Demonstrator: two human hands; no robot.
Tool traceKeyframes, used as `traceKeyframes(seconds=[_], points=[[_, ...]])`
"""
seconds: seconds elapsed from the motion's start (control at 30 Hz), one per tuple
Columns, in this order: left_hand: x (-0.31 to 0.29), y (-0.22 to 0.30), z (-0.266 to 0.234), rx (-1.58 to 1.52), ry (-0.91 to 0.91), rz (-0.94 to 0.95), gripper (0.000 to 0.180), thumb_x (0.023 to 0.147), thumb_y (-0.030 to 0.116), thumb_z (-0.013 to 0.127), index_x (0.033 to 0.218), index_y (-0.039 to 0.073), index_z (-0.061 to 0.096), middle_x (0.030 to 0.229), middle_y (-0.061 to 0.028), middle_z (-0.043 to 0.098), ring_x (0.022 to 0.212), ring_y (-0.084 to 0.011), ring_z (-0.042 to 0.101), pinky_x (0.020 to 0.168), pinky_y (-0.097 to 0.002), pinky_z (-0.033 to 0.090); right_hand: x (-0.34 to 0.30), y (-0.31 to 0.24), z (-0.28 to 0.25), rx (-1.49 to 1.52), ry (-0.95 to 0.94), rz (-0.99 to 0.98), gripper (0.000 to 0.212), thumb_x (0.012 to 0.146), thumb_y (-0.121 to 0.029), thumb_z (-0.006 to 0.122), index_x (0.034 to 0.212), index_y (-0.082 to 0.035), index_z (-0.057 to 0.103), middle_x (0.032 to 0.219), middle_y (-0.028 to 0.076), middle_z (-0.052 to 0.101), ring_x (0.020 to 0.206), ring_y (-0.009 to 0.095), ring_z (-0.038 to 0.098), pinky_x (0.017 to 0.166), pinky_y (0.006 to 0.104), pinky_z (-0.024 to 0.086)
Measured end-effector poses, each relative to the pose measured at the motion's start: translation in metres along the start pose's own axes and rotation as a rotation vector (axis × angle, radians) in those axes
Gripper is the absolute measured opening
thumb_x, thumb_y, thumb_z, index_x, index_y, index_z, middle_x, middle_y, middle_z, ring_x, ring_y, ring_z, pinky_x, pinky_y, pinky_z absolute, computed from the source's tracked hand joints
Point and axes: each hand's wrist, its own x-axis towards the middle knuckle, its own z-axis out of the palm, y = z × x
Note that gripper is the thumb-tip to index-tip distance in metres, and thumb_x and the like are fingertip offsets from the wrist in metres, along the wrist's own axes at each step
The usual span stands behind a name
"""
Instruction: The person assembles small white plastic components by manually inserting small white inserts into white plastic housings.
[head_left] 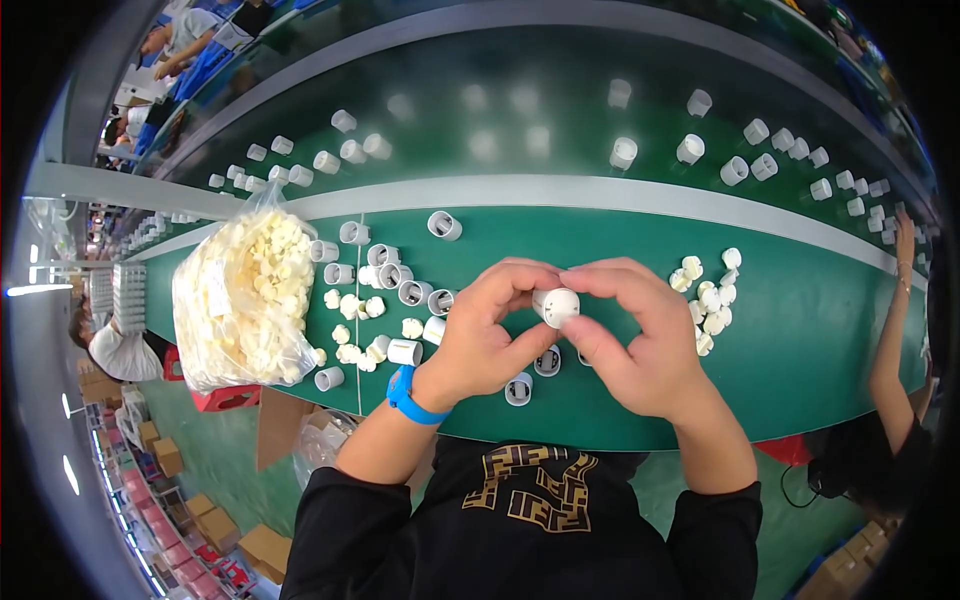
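Currently pinching a small white part (560, 308) between the left hand (484, 335) and the right hand (640, 350), with both closed on it, above a green table (820, 330). Wearing a blue wristband (405, 397) just behind the left hand. Seeing open cups (546, 362) just below the hands. Looking also at cream knobs (712, 298) right of the right hand, and at loose cups (391, 276) and a clear bag (268, 197) of cream pieces (275, 265) left of the left hand. Facing a pale rail (600, 191) beyond both hands, with more cups (690, 149) past it.
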Motion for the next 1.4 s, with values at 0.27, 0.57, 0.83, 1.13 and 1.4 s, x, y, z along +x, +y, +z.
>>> traceKeyframes(seconds=[0.27,0.57,0.83,1.13,1.4], points=[[0.004,0.002,0.008,0.137,-0.079,-0.011,0.042,0.086,-0.002,0.078,0.124,0.000,0.059,0.128,-0.0144,0.061,0.116,-0.0246,0.067,0.101,-0.0385,0.058,0.000,0.006,-0.010,0.191,-0.015,0.294,0.016,0.085,-0.005,0.078,0.099,-0.002,0.071,0.100,0.008,0.070,0.095,0.018,0.069,0.086,0.0318,0.055],[0.026,0.008,0.025,0.384,-0.125,0.018,0.039,0.081,-0.005,0.080,0.116,0.002,0.067,0.115,-0.0124,0.069,0.103,-0.0243,0.071,0.089,-0.0353,0.062,-0.008,0.028,-0.016,0.169,0.049,0.390,0.015,0.086,-0.009,0.079,0.093,-0.002,0.067,0.092,0.005,0.071,0.089,0.016,0.069,0.082,0.0299,0.056],[0.064,-0.012,0.026,0.311,-0.160,-0.076,0.039,0.079,-0.007,0.075,0.116,0.002,0.065,0.115,-0.0141,0.068,0.107,-0.0249,0.069,0.098,-0.0361,0.056,0.001,0.047,-0.043,-0.313,0.111,0.119,0.019,0.084,-0.012,0.080,0.096,-0.001,0.071,0.094,0.013,0.072,0.088,0.029,0.071,0.077,0.0369,0.056],[0.197,-0.062,-0.012,0.958,0.129,0.098,0.031,0.080,0.002,0.069,0.111,0.002,0.067,0.109,-0.0197,0.068,0.106,-0.0400,0.062,0.092,-0.0463,0.052,-0.021,0.085,-0.124,-0.941,-0.038,0.237,0.017,0.084,-0.009,0.077,0.100,-0.004,0.075,0.137,0.017,0.064,0.140,0.037,0.050,0.113,0.0466,0.043],[0.211,-0.056,0.003,1.202,0.045,0.434,0.037,0.077,0.008,0.077,0.113,0.001,0.068,0.116,-0.0200,0.067,0.112,-0.0414,0.059,0.098,-0.0495,0.048,-0.022,0.116,-0.170,-1.155,0.280,0.291,0.022,0.089,-0.007,0.069,0.110,-0.002,0.074,0.103,0.015,0.067,0.096,0.033,0.065,0.083,0.0434,0.053]])
